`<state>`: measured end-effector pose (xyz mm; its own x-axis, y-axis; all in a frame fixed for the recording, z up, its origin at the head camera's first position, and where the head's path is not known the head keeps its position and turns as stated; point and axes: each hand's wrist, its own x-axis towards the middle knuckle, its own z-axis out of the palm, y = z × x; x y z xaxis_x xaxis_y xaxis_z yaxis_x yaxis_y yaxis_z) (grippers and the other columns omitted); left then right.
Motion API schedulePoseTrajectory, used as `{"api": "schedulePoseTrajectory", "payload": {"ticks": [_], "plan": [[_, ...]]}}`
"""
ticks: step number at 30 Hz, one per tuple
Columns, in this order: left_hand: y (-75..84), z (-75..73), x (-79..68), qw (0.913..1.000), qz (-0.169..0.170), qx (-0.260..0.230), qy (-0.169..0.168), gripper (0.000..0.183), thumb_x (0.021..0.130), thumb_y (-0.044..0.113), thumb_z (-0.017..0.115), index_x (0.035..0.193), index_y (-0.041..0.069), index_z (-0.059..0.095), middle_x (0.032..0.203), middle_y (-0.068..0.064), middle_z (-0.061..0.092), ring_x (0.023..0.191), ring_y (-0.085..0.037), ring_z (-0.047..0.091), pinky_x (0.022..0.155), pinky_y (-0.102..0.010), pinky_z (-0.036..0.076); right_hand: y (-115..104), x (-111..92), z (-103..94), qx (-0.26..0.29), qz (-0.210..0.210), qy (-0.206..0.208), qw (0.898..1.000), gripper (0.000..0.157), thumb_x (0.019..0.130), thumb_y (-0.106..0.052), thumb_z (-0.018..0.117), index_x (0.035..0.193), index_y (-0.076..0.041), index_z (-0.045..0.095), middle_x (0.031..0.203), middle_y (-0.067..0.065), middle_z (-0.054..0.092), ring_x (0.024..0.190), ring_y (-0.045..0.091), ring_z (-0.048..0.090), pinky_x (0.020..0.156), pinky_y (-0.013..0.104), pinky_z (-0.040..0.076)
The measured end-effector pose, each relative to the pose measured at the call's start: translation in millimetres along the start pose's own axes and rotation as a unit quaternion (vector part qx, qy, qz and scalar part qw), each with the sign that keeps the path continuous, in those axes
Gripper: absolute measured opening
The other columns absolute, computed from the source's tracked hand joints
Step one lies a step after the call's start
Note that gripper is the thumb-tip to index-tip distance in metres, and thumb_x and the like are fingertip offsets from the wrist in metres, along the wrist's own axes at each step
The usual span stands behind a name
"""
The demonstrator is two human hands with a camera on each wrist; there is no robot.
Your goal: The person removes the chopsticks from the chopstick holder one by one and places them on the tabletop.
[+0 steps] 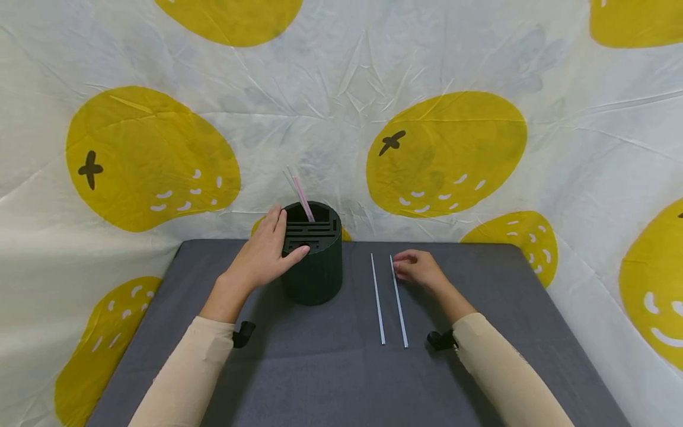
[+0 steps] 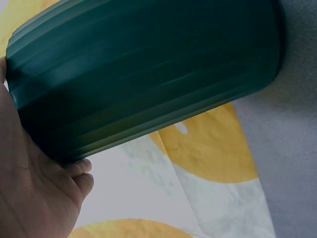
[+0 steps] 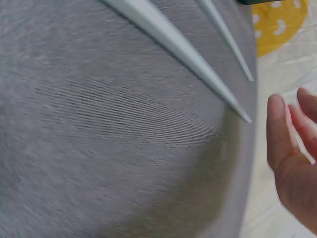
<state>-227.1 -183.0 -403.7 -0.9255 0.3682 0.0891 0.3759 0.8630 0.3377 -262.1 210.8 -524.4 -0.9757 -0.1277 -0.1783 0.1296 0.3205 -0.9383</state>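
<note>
A dark green round holder (image 1: 313, 276) with slots in its top stands toward the back of the table. My left hand (image 1: 264, 246) rests on its rim, fingers along the left side and thumb across the front; in the left wrist view its palm meets the holder's end. A pink stick (image 1: 303, 198) and a thin pale stick (image 1: 291, 179) lean in the opening at the back. To the right lie two slim white sticks, chopstick-like, a left one (image 1: 377, 299) and a right one (image 1: 398, 302). My right hand (image 1: 420, 268) hovers by the right one's far end, fingers loosely bent; the right wrist view shows a gap.
A grey cloth covers the table (image 1: 320, 379). Behind it hangs a white sheet (image 1: 320, 77) printed with large yellow fruit, close to the table's back edge. Each wrist wears a small black device (image 1: 440, 340).
</note>
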Motion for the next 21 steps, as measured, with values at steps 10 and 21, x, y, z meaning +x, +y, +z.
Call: {"api": "schedulePoseTrajectory", "payload": {"ticks": [10, 21], "plan": [[-2.6, 1.7, 1.6, 1.0, 0.0, 0.003, 0.005, 0.108, 0.097, 0.08, 0.036, 0.166, 0.004, 0.001, 0.174, -0.013, -0.008, 0.162, -0.032, -0.003, 0.128, -0.058, 0.014, -55.7, -5.9, -4.0, 0.0, -0.086, -0.039, 0.996, 0.037, 0.101, -0.011, 0.067, 0.132, 0.009, 0.062, 0.121, 0.03, 0.068, 0.101, 0.019, 0.074, 0.092, 0.045, 0.06], [-1.7, 0.9, 0.1, 1.0, 0.002, 0.007, -0.001, 0.109, 0.097, 0.08, 0.036, 0.166, 0.003, 0.0, 0.174, -0.015, -0.008, 0.162, -0.033, -0.003, 0.128, -0.06, 0.014, -123.8, -3.1, 6.2, -0.007, -0.148, -0.051, 0.988, 0.034, 0.1, -0.009, 0.069, 0.13, 0.006, 0.065, 0.126, 0.028, 0.068, 0.102, 0.018, 0.075, 0.088, 0.032, 0.062]]}}
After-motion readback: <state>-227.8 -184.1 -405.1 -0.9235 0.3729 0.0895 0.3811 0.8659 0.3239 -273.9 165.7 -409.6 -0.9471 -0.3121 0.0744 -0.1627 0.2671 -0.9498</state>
